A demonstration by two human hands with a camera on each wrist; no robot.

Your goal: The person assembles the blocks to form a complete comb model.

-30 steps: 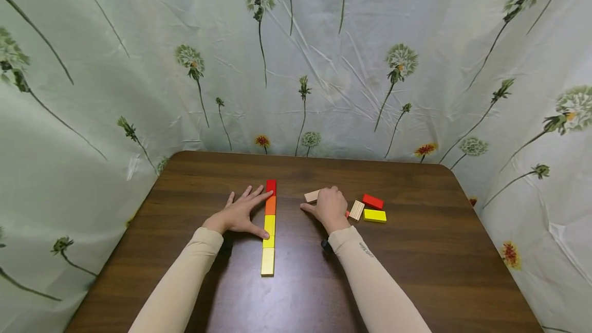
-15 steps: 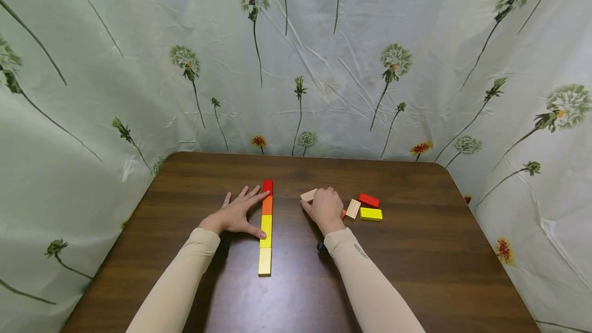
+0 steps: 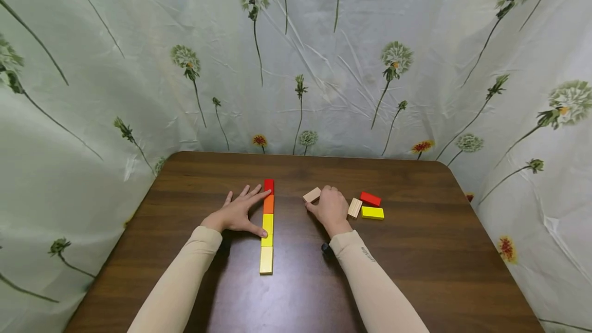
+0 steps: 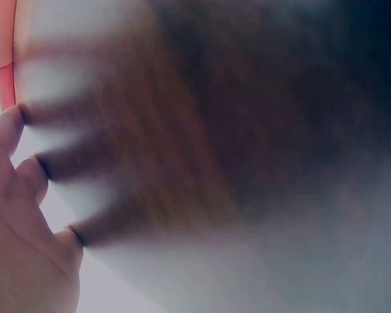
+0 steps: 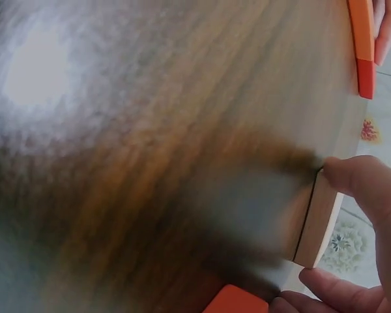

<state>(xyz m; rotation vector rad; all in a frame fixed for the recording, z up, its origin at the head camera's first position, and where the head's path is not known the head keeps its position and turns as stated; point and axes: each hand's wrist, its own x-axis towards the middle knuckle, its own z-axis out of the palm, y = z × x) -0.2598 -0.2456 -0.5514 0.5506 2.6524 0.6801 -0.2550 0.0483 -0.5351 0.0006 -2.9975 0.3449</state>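
Red (image 3: 269, 184), orange (image 3: 268, 204), yellow (image 3: 267, 222) and paler yellow (image 3: 266, 260) blocks form a straight row, end to end. My left hand (image 3: 235, 216) lies spread along its left side, index fingertip by the red and orange blocks and thumb on the yellow part. Right of the row, my right hand (image 3: 330, 209) pinches a plain wooden block (image 5: 316, 222). The right wrist view shows the thumb at one end of it and a finger at the other. Below those fingers, an orange block (image 5: 238, 301) shows in that view; in the head view the hand hides it.
Just right of my right hand lie another plain wooden block (image 3: 354, 208), a red block (image 3: 370, 199) and a yellow block (image 3: 372, 213). The brown wooden table (image 3: 416, 271) has a flower-print curtain (image 3: 342, 76) behind it and at its sides.
My right hand has moved slightly right, and the plain wooden block it pinches has turned a little. The orange block beside that hand is now covered in the head view. My left hand stays put.
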